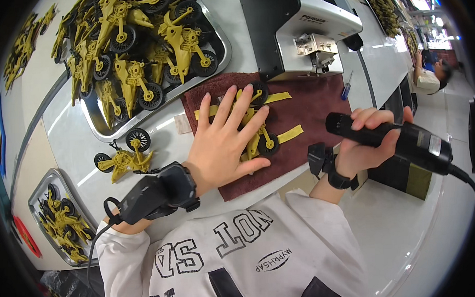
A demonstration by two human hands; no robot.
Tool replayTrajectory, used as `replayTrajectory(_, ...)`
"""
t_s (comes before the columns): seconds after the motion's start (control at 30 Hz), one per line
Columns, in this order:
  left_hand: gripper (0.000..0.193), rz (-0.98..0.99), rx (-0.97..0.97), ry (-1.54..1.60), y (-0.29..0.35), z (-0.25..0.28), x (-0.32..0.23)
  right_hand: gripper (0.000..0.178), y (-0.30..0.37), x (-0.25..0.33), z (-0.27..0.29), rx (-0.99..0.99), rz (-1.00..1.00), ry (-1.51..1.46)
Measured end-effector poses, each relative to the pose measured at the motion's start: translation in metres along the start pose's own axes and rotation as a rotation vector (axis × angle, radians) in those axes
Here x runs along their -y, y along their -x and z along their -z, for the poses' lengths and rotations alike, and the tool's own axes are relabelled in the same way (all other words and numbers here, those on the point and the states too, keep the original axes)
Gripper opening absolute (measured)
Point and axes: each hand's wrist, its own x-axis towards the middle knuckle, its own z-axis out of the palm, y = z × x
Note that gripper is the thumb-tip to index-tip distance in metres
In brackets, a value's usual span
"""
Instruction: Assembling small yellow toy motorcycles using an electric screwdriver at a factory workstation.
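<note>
My left hand point(221, 141) lies flat with spread fingers over a yellow toy motorcycle point(267, 144) with black wheels, pressing it onto a maroon towel point(314, 101). Much of the toy is hidden under the fingers. Strips of yellow tape point(291, 133) stick out from beneath it to the right. To the right of the towel, my right hand point(364, 149) is wrapped round a black corded handheld tool point(426, 146). The tool's slotted head points left, toward the towel, apart from the toy. Its exact kind I cannot make out.
A large metal tray point(225, 54) heaped with yellow toy motorcycles stands at the far left. One loose motorcycle point(125, 158) lies nearer, and a smaller tray point(36, 200) holds several more. Behind the towel stands a black-and-silver machine point(286, 37), with a blue-handled screwdriver point(346, 89) beside it.
</note>
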Motion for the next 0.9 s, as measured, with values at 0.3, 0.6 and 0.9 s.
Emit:
replayTrajectory(0.3,0.062,-0.286,-0.412,-0.55,-0.138,0.063,-0.007,0.049,-0.02,0.002,0.009,-0.181,-0.021,-0.073)
replayTrajectory(0.6,0.036,-0.082,-0.083,-0.146,-0.185,0.105,-0.017,0.046,-0.023,0.007,0.025,-0.137,-0.033,-0.022)
replayTrajectory(0.9,0.037,-0.252,-0.147,-0.55,-0.205,0.095,-0.008,0.049,-0.027,0.007,0.028,-0.158,-0.025,0.003)
